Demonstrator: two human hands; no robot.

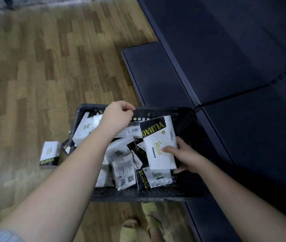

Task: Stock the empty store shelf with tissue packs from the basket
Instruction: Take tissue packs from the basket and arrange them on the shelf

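Note:
A dark plastic basket [182,193] stands on the wooden floor, filled with several white and black tissue packs [123,169]. My right hand [182,154] grips one white tissue pack [159,142] with a black "YUJIAO" band, thumb on its face, lifted above the pile at the basket's right side. My left hand [117,116] reaches over the far rim of the basket with fingers curled; whether it holds the rim or a pack is not clear. The dark shelf [234,55] runs along the right, its boards bare.
One tissue pack [49,155] lies on the floor just left of the basket. A lower shelf board [152,74] juts out beyond the basket. My feet in yellow sandals [138,226] stand right behind the basket.

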